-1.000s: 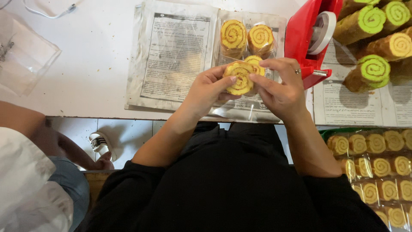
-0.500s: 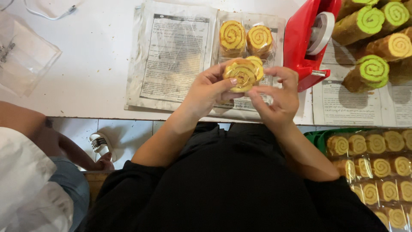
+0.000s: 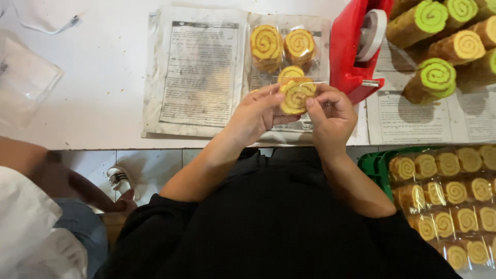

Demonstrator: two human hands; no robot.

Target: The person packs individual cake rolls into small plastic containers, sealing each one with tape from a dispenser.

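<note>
Looking down on a white table (image 3: 103, 67) with a tiled floor below its near edge. Newspaper sheets (image 3: 199, 72) are lying flat on it, wrinkled. A red tape dispenser (image 3: 354, 57) is standing just right of centre; whole cake rolls (image 3: 439, 51), green and yellow spirals, are stacking up far right. A green crate (image 3: 374, 165) of wrapped slices is sitting low right. Two wrapped slices (image 3: 281, 45) are resting on the paper. Left hand (image 3: 256, 113) and right hand (image 3: 333, 111) are both pinching a clear-wrapped pack of yellow swirl slices (image 3: 294, 94), fingertips closed on its edges, holding it above the table edge. Another person's arm (image 3: 57, 175) is showing at left.
</note>
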